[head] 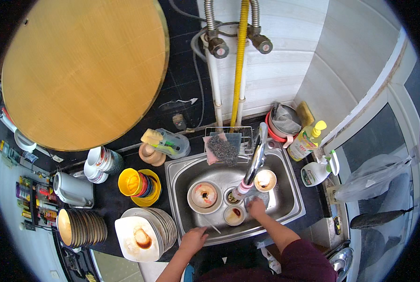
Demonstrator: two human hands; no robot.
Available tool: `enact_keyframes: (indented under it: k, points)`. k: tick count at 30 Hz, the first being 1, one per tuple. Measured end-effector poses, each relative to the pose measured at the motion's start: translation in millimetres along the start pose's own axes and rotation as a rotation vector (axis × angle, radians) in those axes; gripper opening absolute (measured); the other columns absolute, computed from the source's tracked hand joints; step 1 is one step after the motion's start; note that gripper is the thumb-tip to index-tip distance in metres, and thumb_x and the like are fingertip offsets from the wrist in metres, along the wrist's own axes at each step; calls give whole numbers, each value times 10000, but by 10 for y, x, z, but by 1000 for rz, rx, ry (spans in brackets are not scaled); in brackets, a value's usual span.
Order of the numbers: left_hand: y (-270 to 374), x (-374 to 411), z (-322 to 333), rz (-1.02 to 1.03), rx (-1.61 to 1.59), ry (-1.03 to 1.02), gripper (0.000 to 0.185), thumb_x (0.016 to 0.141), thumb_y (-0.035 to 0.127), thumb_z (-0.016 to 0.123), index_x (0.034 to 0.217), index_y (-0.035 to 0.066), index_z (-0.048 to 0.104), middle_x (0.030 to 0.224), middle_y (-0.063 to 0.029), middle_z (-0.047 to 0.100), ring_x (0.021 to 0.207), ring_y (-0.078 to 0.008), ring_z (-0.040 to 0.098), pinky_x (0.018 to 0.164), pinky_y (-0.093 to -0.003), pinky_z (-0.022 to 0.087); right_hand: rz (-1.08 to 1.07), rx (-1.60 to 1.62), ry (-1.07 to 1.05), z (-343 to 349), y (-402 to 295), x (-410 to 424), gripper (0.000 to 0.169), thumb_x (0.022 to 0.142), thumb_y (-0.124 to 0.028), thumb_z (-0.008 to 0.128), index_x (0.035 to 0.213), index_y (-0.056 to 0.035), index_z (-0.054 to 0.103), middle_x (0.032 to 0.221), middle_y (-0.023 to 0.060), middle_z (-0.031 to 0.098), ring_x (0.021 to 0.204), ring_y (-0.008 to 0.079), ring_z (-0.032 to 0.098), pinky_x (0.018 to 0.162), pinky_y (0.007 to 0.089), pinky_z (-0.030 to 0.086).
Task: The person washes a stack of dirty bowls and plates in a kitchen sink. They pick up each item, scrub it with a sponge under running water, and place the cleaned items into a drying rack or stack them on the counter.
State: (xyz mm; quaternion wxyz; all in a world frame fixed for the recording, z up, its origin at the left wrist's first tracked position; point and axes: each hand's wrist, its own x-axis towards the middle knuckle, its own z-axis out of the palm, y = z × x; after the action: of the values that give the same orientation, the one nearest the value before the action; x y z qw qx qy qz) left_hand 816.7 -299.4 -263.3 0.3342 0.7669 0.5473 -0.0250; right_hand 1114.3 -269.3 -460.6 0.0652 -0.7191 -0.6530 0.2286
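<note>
My left hand (193, 239) is at the front left edge of the stainless steel sink (236, 242), its fingertips near a thin white stick (214, 225); whether it grips anything is unclear. Inside the basin, my right hand (256, 208) touches a grey cloth or pad (262, 199); its fingers are partly hidden. Stained bowls (204, 196) sit on the basin's left, a small dirty bowl (234, 215) near the middle, and another bowl (265, 180) at the right. The chrome faucet (255, 158) with a pink-white nozzle reaches over the drain (232, 196).
Left of the sink stand stacked dirty plates (139, 239), yellow dishes (150, 201) and a stack of brown-rimmed dishes (83, 228). A wire rack (247, 132) holds steel wool (223, 149) behind the basin. A pump bottle (303, 144) and spray bottle (314, 173) stand right.
</note>
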Motion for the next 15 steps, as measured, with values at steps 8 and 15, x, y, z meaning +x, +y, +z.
enact_keyframes:
  k: [8, 15]
  points:
    - [207, 147, -35, 3, 42, -53, 317, 781, 225, 559, 1061, 76, 560, 945, -139, 601, 878, -296, 572, 752, -383, 463, 221, -211, -554, 220, 339, 267, 484, 795, -388, 456, 1108, -33, 553, 1275, 144, 420, 1166, 331, 389, 945, 484, 302]
    - [447, 358, 59, 129, -12, -28, 306, 785, 222, 559, 1053, 76, 574, 925, -142, 603, 857, -305, 574, 738, -385, 463, 288, 427, -141, 133, 430, 162, 371, 775, -358, 570, 806, 5, 638, 812, 186, 620, 762, 308, 594, 694, 375, 455]
